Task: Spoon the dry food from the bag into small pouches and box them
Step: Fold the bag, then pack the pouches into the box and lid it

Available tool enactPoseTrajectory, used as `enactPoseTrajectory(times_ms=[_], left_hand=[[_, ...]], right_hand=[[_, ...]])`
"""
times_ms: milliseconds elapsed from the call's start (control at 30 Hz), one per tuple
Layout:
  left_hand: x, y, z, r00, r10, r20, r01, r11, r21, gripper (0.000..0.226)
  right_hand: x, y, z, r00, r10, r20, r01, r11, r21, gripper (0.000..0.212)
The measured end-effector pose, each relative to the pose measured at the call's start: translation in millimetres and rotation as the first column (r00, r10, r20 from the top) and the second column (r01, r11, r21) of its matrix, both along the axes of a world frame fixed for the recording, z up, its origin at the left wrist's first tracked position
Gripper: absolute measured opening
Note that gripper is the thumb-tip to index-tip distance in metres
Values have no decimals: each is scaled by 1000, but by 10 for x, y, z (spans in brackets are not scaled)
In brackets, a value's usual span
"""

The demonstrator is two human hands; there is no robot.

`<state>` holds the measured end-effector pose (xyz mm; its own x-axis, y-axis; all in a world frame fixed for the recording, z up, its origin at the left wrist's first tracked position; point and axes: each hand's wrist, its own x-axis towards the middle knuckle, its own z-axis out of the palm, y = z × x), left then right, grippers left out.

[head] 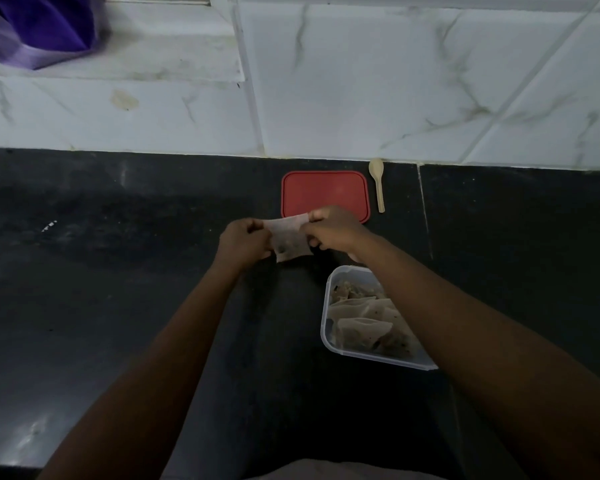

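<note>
Several small filled pouches (364,323), pale and flecked with dark dry food, lie heaped inside the clear rectangular plastic box (325,317) on the black stone countertop (118,271), right under the person's right forearm. So a good share of the job looks done. Out front, both hands are busy with one more thin translucent pouch (289,239), held up above the counter just in front of the flat red plastic lid (324,192). The left hand (245,242) pinches its left edge, fingers curled in; the right hand (333,230) pinches the right top corner, thumb and fingers closed on it. Dark food shows through the lower half, so it seems filled, and I read this as drawing the mouth shut. The small pale wooden spoon (378,185) lies idle beside the lid, near the tiled wall, with neither hand on it. A purple plastic bag (39,26) sits on the ledge far left; whether that is the food bag, I cannot tell. Left to do, by my reckoning: box this pouch, then fit the lid, which is off.
</note>
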<state>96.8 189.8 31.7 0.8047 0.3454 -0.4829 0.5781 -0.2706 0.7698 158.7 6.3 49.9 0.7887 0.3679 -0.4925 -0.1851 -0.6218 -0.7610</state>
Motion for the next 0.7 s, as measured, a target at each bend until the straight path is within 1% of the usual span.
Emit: enactPoseTrajectory(times_ms=[133, 200, 300, 433, 500, 600, 700], left_hand=[[-126, -128, 285, 960, -151, 234, 161, 987, -21, 11], [-173, -232, 410, 935, -192, 297, 212, 977, -35, 10], [-257, -470, 568, 910, -207, 359, 255, 963, -91, 8], [-410, -737, 686, 877, -282, 388, 336, 938, -79, 12], [-487, -845, 710, 866, -325, 381, 373, 926, -59, 12], [-596, -993, 693, 854, -380, 355, 427, 902, -61, 4], [-692, -1118, 636, 837, -429, 339, 467, 884, -34, 7]], right_hand=[[-121, -362, 295, 991, -112, 73, 100, 984, 147, 13], [-200, -551, 410, 985, -144, 91, 127, 976, 179, 13], [-397, -834, 598, 978, -185, 92, 163, 966, 202, 14], [-689, -1151, 773, 971, -222, 91, 197, 953, 232, 16], [-813, -1292, 807, 970, -222, 101, 197, 957, 214, 16], [-972, -1476, 815, 974, -207, 94, 186, 964, 191, 16], [-1105, -1626, 764, 978, -194, 77, 179, 968, 175, 17]])
